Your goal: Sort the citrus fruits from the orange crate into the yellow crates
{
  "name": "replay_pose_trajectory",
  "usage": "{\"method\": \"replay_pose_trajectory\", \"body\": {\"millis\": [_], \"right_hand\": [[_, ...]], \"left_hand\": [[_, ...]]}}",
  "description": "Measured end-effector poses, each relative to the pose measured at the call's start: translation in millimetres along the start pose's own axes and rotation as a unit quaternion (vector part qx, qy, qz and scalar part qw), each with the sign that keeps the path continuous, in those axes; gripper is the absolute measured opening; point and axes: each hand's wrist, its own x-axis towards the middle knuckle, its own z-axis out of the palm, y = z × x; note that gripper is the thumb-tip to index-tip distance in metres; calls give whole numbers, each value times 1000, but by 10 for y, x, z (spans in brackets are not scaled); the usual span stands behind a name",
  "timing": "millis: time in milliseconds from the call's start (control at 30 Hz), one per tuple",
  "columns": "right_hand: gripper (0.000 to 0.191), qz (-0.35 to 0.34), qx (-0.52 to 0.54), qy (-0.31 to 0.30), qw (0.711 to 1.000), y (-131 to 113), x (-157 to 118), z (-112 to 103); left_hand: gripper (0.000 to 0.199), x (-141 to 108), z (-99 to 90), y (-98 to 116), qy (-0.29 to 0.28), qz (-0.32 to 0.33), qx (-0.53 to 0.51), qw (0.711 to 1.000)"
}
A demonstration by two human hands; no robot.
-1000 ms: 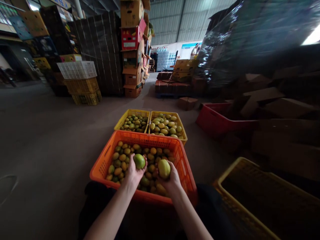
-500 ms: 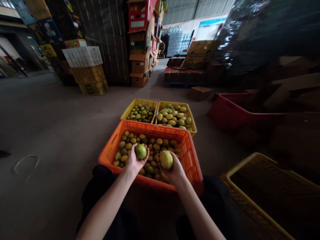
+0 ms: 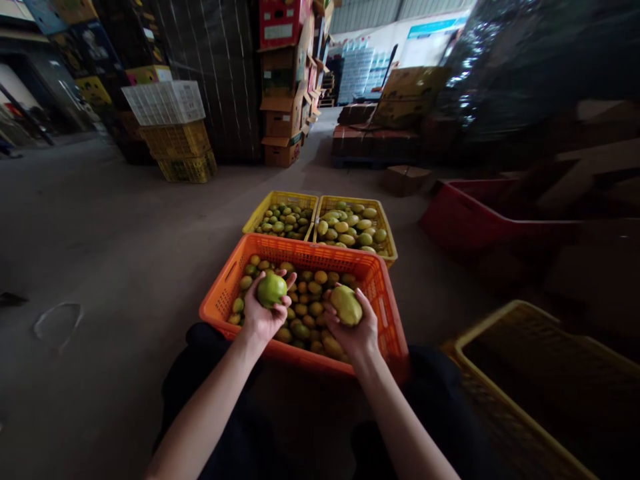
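Observation:
My left hand (image 3: pixel 261 321) is closed around a round green mango (image 3: pixel 271 291), palm up, over the left half of an orange crate (image 3: pixel 213 303). In my right hand (image 3: pixel 361 339) rests a paler yellow-green mango (image 3: pixel 347 305), with my fingers curled about it over the crate's right half. Below both hands, many small yellow and green fruits (image 3: pixel 301 310) lie in the orange crate. My hands are apart from each other, and both held mangoes are raised above the pile.
Behind the orange crate stand a yellow crate of small green fruits (image 3: pixel 287 220) and a yellow crate of larger mangoes (image 3: pixel 350 223). At right are a yellow crate (image 3: pixel 500 320) and a red bin (image 3: pixel 460 210). Stacked crates (image 3: pixel 173 140) and cardboard boxes (image 3: pixel 280 123) stand farther back.
My left hand has moved slightly left and up with the green mango. My right hand has shifted a little right and up, and its mango now lies tilted. The view has shifted slightly.

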Motion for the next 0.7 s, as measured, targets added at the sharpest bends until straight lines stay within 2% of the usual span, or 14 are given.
{"method": "replay_pose_trajectory", "body": {"millis": [100, 200, 367, 700], "right_hand": [[22, -21, 41, 66, 997, -21, -11, 32], [24, -30, 66, 96, 993, -35, -32, 72], [22, -47, 95, 97, 990, -43, -48, 87], [24, -45, 99, 92, 990, -46, -41, 51]], "left_hand": [[36, 16, 49, -45, 30, 3, 7, 1000], [33, 72, 94, -111, 72, 40, -50, 995], [29, 192, 123, -213, 93, 120, -138, 979], [35, 344, 66, -344, 84, 113, -137, 980]]}}
